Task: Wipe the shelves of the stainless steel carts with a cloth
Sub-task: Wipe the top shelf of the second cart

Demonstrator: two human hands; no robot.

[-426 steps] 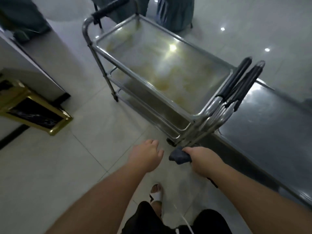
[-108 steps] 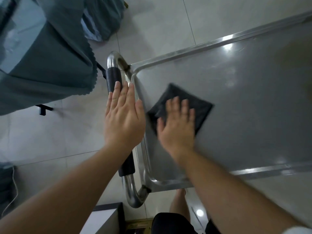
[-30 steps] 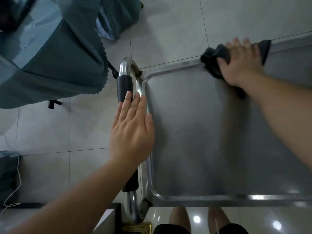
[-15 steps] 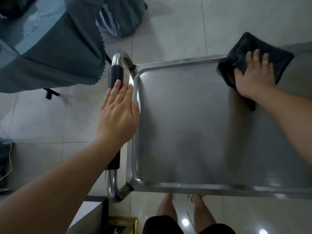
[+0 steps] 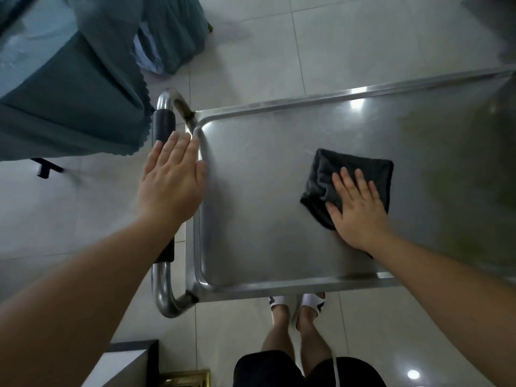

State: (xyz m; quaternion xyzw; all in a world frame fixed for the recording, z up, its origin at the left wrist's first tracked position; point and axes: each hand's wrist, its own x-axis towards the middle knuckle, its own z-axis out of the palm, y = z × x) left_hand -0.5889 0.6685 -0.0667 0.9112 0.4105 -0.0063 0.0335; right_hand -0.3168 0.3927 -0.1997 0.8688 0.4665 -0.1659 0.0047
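Two hands at work: right hand (image 5: 358, 206) pressing flat on dark cloth (image 5: 349, 177), centre-right of top shelf (image 5: 265, 219); left hand (image 5: 171, 180) open, steadying cart handle (image 5: 164, 127). Wiping under way; right side and lower shelves apparently left.

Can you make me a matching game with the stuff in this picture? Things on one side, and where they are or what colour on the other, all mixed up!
Things:
1. cloth
2. left hand
3. tablecloth
4. sandals

Clues:
A. white, on the floor tiles
B. teal, hanging beside the cart
C. dark grey, under the right hand
D. resting flat on the cart's handle

Pairs: 1-C, 2-D, 3-B, 4-A
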